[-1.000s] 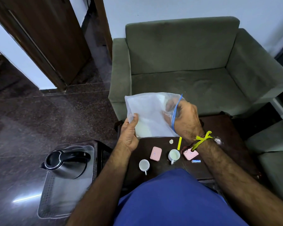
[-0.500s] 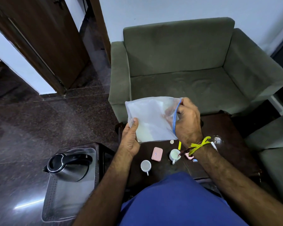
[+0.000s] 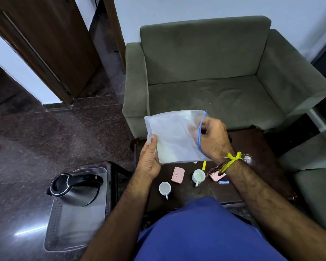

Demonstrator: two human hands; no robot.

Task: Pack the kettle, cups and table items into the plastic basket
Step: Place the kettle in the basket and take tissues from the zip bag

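Dark polished floor and a low dark wooden table (image 3: pixel 252 147) fill the lower frame. At lower left, the clear plastic basket (image 3: pixel 56 240) already holds the steel kettle with black handle (image 3: pixel 74 188). Centre frame, a translucent zip bag with blue seal strip (image 3: pixel 174 135) is raised over the table: the left hand (image 3: pixel 149 161) pinches its lower corner, while the right hand (image 3: pixel 214 139) grips the mouth, apparently to open it. Below the bag, two white cups (image 3: pixel 198 176), a pink case (image 3: pixel 177 175) and small items remain unpacked. A green sofa (image 3: pixel 205 59) stands behind; neither route to the basket looks obstructed.
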